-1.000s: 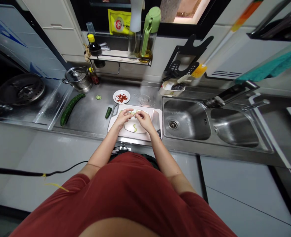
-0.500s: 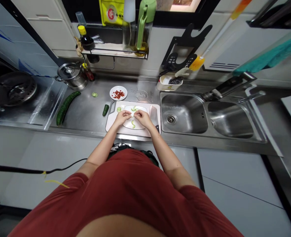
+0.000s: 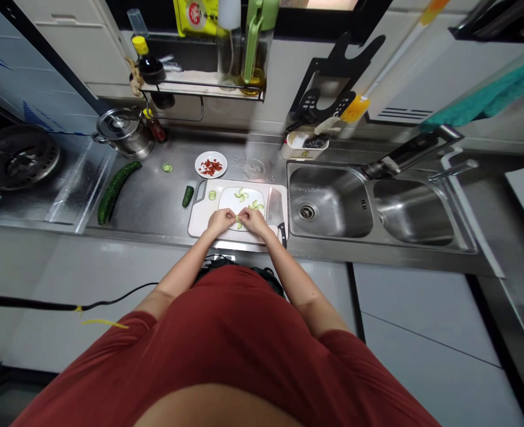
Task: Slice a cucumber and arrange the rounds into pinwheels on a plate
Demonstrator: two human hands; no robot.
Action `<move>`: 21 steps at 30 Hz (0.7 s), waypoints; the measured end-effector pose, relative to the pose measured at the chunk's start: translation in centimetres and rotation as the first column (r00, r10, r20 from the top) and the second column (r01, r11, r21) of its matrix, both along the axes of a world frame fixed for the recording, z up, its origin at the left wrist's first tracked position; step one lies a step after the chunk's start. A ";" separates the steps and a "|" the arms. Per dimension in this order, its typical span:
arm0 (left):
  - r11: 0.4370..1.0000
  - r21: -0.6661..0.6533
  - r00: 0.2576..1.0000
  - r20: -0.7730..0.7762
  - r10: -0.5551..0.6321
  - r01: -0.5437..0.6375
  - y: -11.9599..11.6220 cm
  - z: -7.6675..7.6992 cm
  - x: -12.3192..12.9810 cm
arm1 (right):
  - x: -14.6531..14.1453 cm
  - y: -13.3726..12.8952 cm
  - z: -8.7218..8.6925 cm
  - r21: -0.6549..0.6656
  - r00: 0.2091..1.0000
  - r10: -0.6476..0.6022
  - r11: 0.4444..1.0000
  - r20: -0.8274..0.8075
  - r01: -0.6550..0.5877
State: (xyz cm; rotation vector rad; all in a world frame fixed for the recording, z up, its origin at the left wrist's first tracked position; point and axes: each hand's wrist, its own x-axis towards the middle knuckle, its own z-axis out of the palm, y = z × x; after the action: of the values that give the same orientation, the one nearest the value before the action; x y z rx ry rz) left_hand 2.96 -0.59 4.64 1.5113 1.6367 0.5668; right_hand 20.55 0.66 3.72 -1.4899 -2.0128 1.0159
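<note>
Left hand [image 3: 221, 220] and right hand [image 3: 254, 220] meet fingertip to fingertip, pinching a thin pale-green cucumber slice [image 3: 238, 222] over the square white plate [image 3: 226, 201] on the white cutting board [image 3: 199, 222]

slices: thin pale green cucumber pieces [image 3: 240, 194], half-moon shaped, lying flat on the plate
pinwheel: several slices fanned in a small whorl at the plate's far left part
second group: a few more slices [image 3: 257, 206] at the plate's right side, close together
near slice: one piece [image 3: 238, 223] at the plate's near edge, between the fingertips of both hands; too small to tell which hand grips it
plate: white, squarish with rounded corners [image 3: 226, 201], lying flat on the cutting board
stray slice: a round one [image 3: 212, 195] on the board, just left of the plate
</note>
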 end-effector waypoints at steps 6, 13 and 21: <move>0.999 0.011 0.989 -0.147 -0.032 0.034 -0.5 0.9 0.7 | -0.3 -0.3 0.3 0.003 0.993 0.018 1.000 0.116 -0.018; 0.997 0.009 0.966 -0.250 -0.070 0.074 -0.5 0.9 0.9 | -0.5 -0.6 0.6 0.041 0.979 0.030 0.998 0.203 -0.039; 0.989 0.072 0.946 -0.310 -0.098 0.127 -0.7 0.6 0.8 | -0.7 -0.6 0.2 0.077 0.969 0.023 0.996 0.247 -0.043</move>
State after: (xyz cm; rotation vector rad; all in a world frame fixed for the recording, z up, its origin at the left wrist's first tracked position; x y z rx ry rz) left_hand 3.73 -1.28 5.23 1.8203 1.7595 0.3609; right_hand 19.88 0.02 3.92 -1.6101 -2.2269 0.7823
